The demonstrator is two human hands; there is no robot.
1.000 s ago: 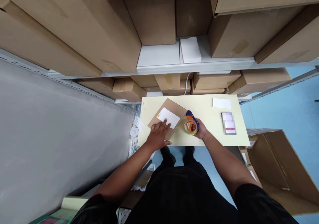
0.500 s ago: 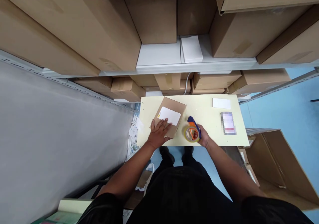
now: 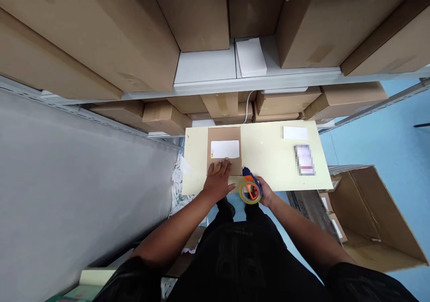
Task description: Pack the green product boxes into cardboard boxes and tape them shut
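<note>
A small brown cardboard box [image 3: 224, 137] with a white label [image 3: 225, 149] lies squarely on a pale yellow table [image 3: 268, 149]. My left hand [image 3: 219, 179] rests flat on the box's near edge, fingers spread. My right hand [image 3: 264, 191] grips a blue and orange tape dispenser [image 3: 250, 189] with a roll of clear tape, held at the table's front edge just right of the box.
A white card [image 3: 294, 132] and a blurred small packet [image 3: 305, 159] lie on the table's right side. Shelves stacked with large cardboard boxes [image 3: 101, 37] rise behind. An open carton [image 3: 372, 217] stands on the blue floor at right; paper scraps [image 3: 178, 185] lie left of the table.
The box has been turned from a slanted position to square with the table. My right hand drew the tape dispenser back towards the table's front edge.
</note>
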